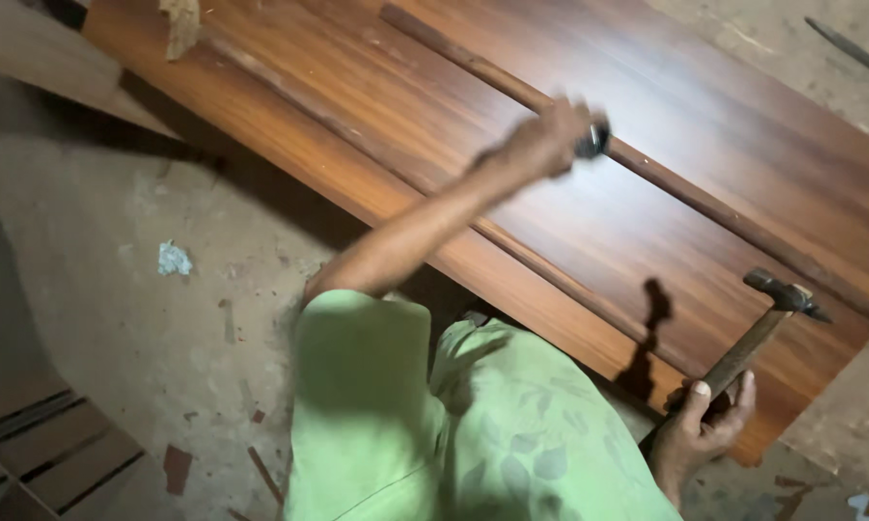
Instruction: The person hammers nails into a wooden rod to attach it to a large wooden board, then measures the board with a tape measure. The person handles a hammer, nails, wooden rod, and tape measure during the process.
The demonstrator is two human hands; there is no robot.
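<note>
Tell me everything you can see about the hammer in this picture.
The hammer has a dark metal head with a pointed end and a brown wooden handle. The right hand grips the low end of the handle, so the head stands raised and tilted above the reddish-brown wooden panel, apart from it. Its shadow falls on the panel to the left. Nothing but the hand touches it.

Left hand (550,135) blurred; small dark thing (593,143) in it unclear; panel (569,212) cut off.
</note>
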